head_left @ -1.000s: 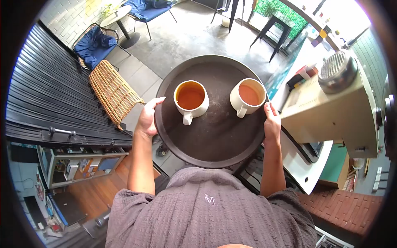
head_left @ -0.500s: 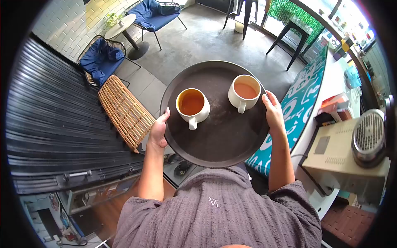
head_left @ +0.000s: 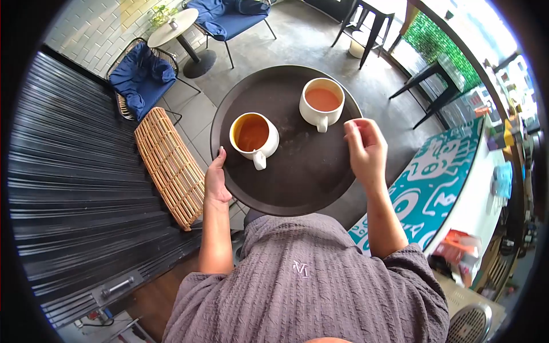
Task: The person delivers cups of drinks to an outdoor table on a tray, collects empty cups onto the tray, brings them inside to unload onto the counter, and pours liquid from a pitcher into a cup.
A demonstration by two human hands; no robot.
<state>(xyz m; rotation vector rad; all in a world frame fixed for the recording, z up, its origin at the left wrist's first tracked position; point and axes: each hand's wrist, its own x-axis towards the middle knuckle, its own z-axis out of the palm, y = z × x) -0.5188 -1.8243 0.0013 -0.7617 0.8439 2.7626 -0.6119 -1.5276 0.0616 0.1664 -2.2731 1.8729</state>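
Note:
A round dark brown tray (head_left: 297,183) is held in front of my chest. My left hand (head_left: 217,178) grips its left rim, thumb on top and fingers hidden beneath. My right hand (head_left: 366,150) is at the right rim with its fingers curled above the edge, close to the right cup; whether it touches the tray is unclear. On the left of the tray stands a white cup (head_left: 269,140) of amber-brown drink. Farther back to the right stands another white cup (head_left: 314,116) with an orange-brown drink. Both handles point toward me.
A rattan bench (head_left: 171,171) and a blue-cushioned chair (head_left: 143,80) are at the left, beside black slatted panelling (head_left: 86,183). A small round table (head_left: 171,28) stands behind. To the right is a teal patterned counter (head_left: 423,188); black stools (head_left: 440,86) are at the back right.
The view has turned right, and the counter and machine have shifted lower. My right hand has loosened from the tray's rim and its fingers have curled above it. The tray is turned slightly.

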